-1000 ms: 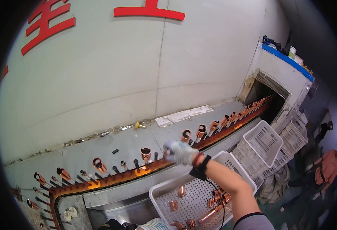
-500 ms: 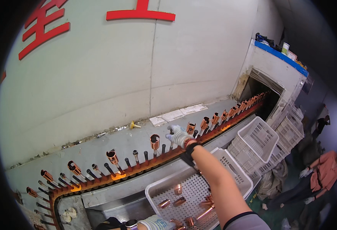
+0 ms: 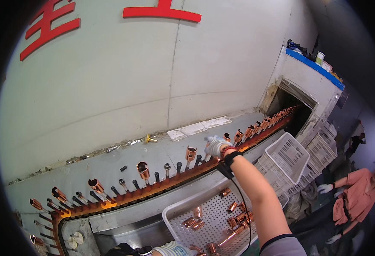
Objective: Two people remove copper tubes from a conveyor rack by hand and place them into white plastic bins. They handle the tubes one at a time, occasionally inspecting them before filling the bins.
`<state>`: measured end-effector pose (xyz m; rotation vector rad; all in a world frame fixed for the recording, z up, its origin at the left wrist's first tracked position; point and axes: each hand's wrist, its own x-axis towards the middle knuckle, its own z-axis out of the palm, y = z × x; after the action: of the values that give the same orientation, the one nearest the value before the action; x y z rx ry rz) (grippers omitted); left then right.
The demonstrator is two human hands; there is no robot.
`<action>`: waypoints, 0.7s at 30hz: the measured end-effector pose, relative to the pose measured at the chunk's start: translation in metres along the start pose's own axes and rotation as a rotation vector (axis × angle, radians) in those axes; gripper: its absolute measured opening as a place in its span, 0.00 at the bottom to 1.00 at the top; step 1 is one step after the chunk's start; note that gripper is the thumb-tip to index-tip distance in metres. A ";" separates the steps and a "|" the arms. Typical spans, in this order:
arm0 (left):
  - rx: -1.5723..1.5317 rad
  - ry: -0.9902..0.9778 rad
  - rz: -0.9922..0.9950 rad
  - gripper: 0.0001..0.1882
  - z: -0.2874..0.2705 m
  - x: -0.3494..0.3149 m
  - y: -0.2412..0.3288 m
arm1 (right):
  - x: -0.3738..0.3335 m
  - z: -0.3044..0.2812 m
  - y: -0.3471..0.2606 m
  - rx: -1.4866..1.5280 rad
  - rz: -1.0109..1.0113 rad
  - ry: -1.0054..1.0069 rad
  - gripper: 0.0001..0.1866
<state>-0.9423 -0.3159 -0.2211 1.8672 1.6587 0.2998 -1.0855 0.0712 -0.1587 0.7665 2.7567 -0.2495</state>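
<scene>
My right hand (image 3: 216,147), in a pale glove with a dark band and hanging cable at the wrist, reaches over the line of upright pegs (image 3: 179,167). Its fingers curl beside a copper cup and are blurred; whether they grip it I cannot tell. Just left of it, a notched copper cup (image 3: 191,154) stands on its stem, and another copper cup (image 3: 143,170) stands farther left. My left hand (image 3: 172,248) shows only as a striped glove at the lower edge, its fingers out of sight. Copper fittings (image 3: 238,219) lie loose in a perforated white basket (image 3: 183,205) below my right arm.
The peg line curves from the left into a dark wall opening (image 3: 287,100). Stacked white crates (image 3: 287,155) stand right of the basket. A brass-coloured piece (image 3: 150,138) and small dark cylinder (image 3: 124,169) lie on the grey ledge. A person in an orange shirt (image 3: 356,194) stands right.
The pegs and copper cups have shifted left along the line. My right hand has moved right, uncovering more fittings in the basket. The person at right has raised an arm.
</scene>
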 end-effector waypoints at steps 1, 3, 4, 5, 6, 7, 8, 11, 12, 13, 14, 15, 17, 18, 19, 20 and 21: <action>-0.013 -0.002 -0.011 0.21 0.000 0.002 0.000 | 0.000 0.014 -0.004 -0.044 -0.081 0.132 0.28; -0.004 0.007 -0.021 0.21 0.005 0.006 -0.003 | -0.003 0.028 -0.009 -0.021 -0.122 0.160 0.25; 0.013 0.012 -0.018 0.22 0.006 0.009 -0.003 | 0.001 0.037 -0.004 -0.005 -0.201 0.259 0.20; 0.017 0.008 -0.010 0.22 0.004 0.009 -0.004 | 0.001 0.049 0.003 -0.004 -0.192 0.262 0.20; -0.002 0.020 -0.001 0.22 -0.001 0.008 -0.005 | -0.006 0.057 0.000 0.022 -0.302 0.334 0.18; -0.024 0.033 0.003 0.22 -0.002 0.006 -0.006 | -0.018 0.064 -0.008 0.049 -0.419 0.401 0.17; -0.027 0.036 -0.002 0.22 0.000 0.005 -0.006 | -0.037 0.074 -0.010 0.029 -0.529 0.336 0.15; -0.045 0.049 -0.020 0.22 0.007 0.000 -0.005 | -0.105 0.109 -0.017 0.034 -0.780 0.043 0.17; -0.026 0.038 -0.012 0.21 0.007 -0.002 -0.002 | -0.122 0.112 -0.014 0.093 -0.820 -0.017 0.18; -0.009 0.026 -0.005 0.21 0.008 -0.003 -0.001 | -0.133 0.114 -0.009 0.153 -0.861 -0.080 0.19; -0.009 0.027 -0.007 0.21 0.012 -0.005 -0.002 | -0.132 0.120 -0.002 0.085 -0.836 -0.159 0.19; -0.005 0.081 0.017 0.20 0.020 -0.007 -0.004 | -0.124 0.118 0.005 0.086 -0.835 -0.157 0.19; -0.005 0.138 0.031 0.20 0.023 -0.009 -0.001 | -0.093 0.095 0.011 -0.004 -0.858 0.051 0.20; 0.004 0.078 0.009 0.20 0.017 -0.011 0.002 | -0.074 0.072 0.000 -0.046 -0.750 0.161 0.21; 0.015 0.016 -0.012 0.20 0.014 -0.012 0.006 | -0.056 0.050 -0.009 -0.087 -0.638 0.269 0.23; 0.021 0.014 -0.007 0.20 0.015 -0.011 0.006 | -0.040 0.039 -0.003 -0.063 -0.567 0.514 0.24; 0.028 0.020 0.001 0.20 0.019 -0.008 0.005 | -0.026 0.037 0.005 -0.038 -0.491 0.756 0.24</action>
<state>-0.9291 -0.3293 -0.2314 1.8912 1.6839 0.2986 -1.0539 0.0545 -0.1863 0.1552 3.6273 0.0175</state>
